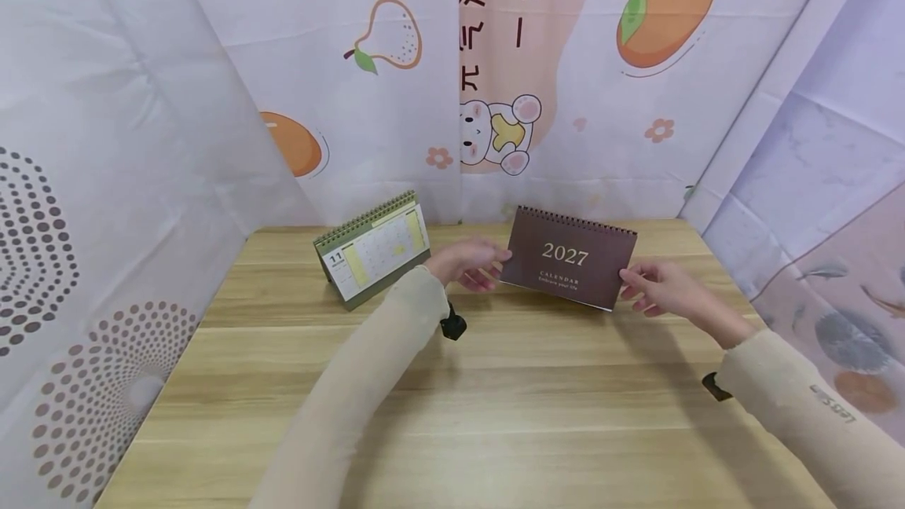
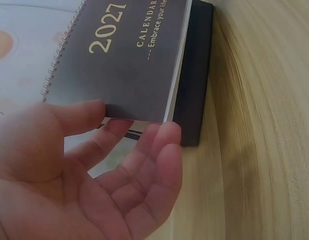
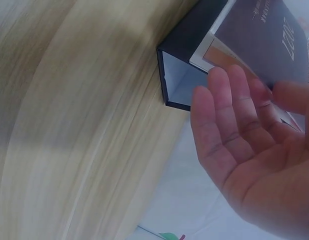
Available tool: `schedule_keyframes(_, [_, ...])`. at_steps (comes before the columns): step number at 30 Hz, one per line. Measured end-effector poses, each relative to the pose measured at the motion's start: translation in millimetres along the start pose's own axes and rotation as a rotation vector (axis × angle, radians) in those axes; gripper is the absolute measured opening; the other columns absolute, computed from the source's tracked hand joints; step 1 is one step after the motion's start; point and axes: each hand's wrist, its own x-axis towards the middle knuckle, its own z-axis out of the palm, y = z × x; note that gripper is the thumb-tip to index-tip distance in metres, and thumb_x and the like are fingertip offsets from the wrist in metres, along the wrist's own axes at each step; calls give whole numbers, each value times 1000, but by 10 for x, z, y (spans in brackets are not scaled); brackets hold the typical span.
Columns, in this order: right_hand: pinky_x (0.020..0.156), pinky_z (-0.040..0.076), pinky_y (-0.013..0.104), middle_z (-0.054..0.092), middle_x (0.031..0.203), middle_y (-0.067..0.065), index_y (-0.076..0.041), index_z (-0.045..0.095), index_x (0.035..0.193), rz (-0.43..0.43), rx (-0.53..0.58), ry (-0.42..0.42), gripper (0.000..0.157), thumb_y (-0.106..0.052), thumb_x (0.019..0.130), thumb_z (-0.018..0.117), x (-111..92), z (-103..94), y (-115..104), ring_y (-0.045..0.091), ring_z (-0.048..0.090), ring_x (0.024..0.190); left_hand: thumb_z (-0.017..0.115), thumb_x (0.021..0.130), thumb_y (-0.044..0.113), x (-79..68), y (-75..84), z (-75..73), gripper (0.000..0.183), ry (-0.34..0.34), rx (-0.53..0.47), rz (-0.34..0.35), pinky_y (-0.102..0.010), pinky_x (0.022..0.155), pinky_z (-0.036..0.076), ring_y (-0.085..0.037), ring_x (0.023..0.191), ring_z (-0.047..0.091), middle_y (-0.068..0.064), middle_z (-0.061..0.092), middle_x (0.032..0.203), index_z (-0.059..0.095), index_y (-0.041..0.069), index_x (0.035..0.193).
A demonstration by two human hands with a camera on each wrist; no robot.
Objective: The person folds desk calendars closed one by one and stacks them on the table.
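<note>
A dark brown desk calendar (image 1: 566,258) marked "2027" stands toward the back right of the table, spiral binding on top. My left hand (image 1: 470,261) pinches its left edge; in the left wrist view the thumb lies on the cover (image 2: 129,75) and a finger goes behind. At the opposite edge, my right hand (image 1: 661,293) pinches the cover and pages between thumb and index finger, the other fingers extended beneath, as the right wrist view shows. The calendar's dark base (image 3: 189,37) is close to the tabletop; whether it touches is unclear.
Left of my left hand stands a second desk calendar (image 1: 375,250), green with a white month page showing "11". Both are on a wood-grain table (image 1: 459,430). Printed cloth (image 1: 353,116) hangs behind the table's back edge, and more cloth hangs at both sides.
</note>
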Motion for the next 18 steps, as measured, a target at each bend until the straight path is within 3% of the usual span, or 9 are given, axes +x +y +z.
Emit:
schedule_keyframes(3, [69, 60, 44, 72, 100, 16, 12, 55, 117, 5, 1, 1, 44, -30, 110, 48, 7, -1, 15, 26, 70, 79, 55, 106, 33, 26, -24, -1, 41, -10, 0, 3, -51, 100, 50, -29, 84, 67, -21, 59, 127, 53, 10, 140])
schedule_keyframes(9, [68, 60, 42, 72, 100, 17, 11, 55, 118, 7, -18, 15, 45, -32, 110, 47, 19, 3, 34, 27, 70, 79, 55, 106, 34, 54, -33, 42, 44, 28, 1, 31, -50, 98, 51, -40, 107, 66, -16, 60, 123, 53, 8, 141])
schedule_keyframes(18, [66, 59, 40, 72, 102, 18, 11, 55, 122, 28, -18, 13, 47, -33, 110, 46, 32, 54, 75, 25, 69, 78, 58, 104, 37, 103, -92, 75, 53, 58, 62, 42, -48, 97, 52, -39, 117, 62, -20, 57, 135, 47, 5, 144])
